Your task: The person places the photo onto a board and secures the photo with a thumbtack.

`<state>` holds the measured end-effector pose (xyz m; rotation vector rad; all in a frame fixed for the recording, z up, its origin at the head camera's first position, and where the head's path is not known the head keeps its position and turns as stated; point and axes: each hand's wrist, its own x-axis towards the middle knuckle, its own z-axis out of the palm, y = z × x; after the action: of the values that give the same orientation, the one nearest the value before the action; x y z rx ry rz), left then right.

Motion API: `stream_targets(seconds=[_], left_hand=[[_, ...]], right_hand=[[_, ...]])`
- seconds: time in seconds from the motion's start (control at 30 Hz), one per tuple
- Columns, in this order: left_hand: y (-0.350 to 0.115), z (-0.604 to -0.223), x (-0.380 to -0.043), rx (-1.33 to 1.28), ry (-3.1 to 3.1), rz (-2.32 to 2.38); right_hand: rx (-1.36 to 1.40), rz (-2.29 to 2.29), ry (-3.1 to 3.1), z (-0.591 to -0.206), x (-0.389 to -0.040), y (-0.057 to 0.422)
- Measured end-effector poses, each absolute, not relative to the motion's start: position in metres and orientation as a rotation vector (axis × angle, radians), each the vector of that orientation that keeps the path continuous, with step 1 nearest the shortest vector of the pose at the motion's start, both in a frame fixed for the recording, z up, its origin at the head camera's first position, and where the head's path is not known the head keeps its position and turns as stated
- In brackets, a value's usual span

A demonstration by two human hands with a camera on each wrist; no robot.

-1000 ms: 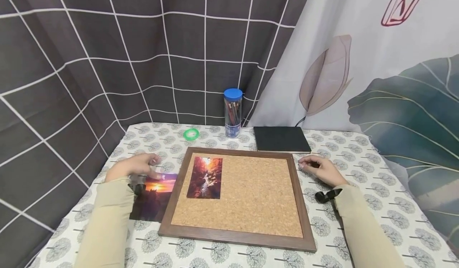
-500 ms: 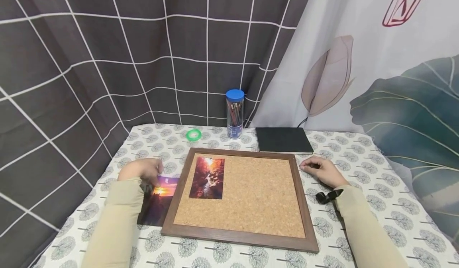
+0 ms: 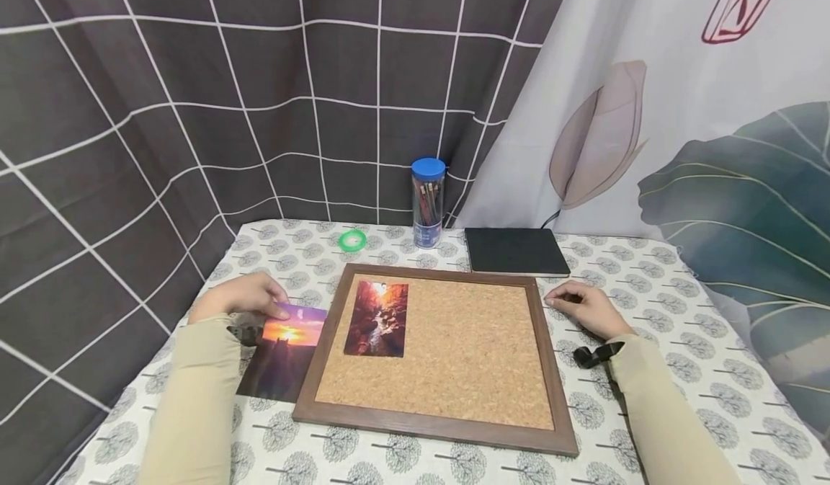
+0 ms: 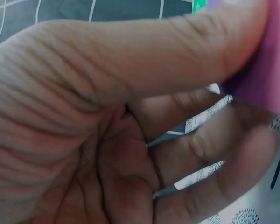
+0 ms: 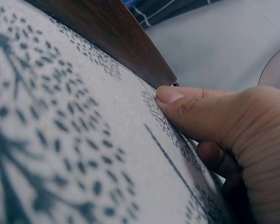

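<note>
In the head view my left hand (image 3: 245, 295) pinches the upper edge of a sunset photo print (image 3: 283, 359) between thumb and fingers. A purple part of that print (image 4: 256, 86) shows under the thumb in the left wrist view. The print is left of a wood-framed cork board (image 3: 476, 359), close against the frame. On the cork, at the upper left, lies another photo print (image 3: 377, 319) of a stream among red trees. My right hand (image 3: 588, 308) rests on the tablecloth beside the board's upper right corner, its fingers loosely curled and holding nothing.
Behind the board are a green tape roll (image 3: 352, 240), a clear tube of pencils (image 3: 428, 202) with a blue lid, and a black notebook (image 3: 515, 251). A tree-patterned cloth (image 3: 415, 463) covers the table. Curtains (image 3: 285, 67) hang behind.
My left hand has shifted along the sunset print's top edge, and its thumb and fingers now pinch that edge with the print slightly raised. The right hand stays beside the board.
</note>
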<state>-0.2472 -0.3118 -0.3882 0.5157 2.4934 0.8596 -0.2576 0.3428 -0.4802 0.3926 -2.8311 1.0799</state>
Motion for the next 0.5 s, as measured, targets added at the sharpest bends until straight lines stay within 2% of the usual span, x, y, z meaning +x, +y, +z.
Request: stream_targets(seconds=[0.2,0.5], left_hand=[[-0.319,-0.383,-0.246,0.559,2.47,0.968],[-0.332,-0.369,-0.239,0.488,2.493,1.041]], right_hand=[[0.369,1.141,-2.766,-0.481,-0.259,0.345],[0.252,1.185,-2.757,-0.481,-0.258,0.344]])
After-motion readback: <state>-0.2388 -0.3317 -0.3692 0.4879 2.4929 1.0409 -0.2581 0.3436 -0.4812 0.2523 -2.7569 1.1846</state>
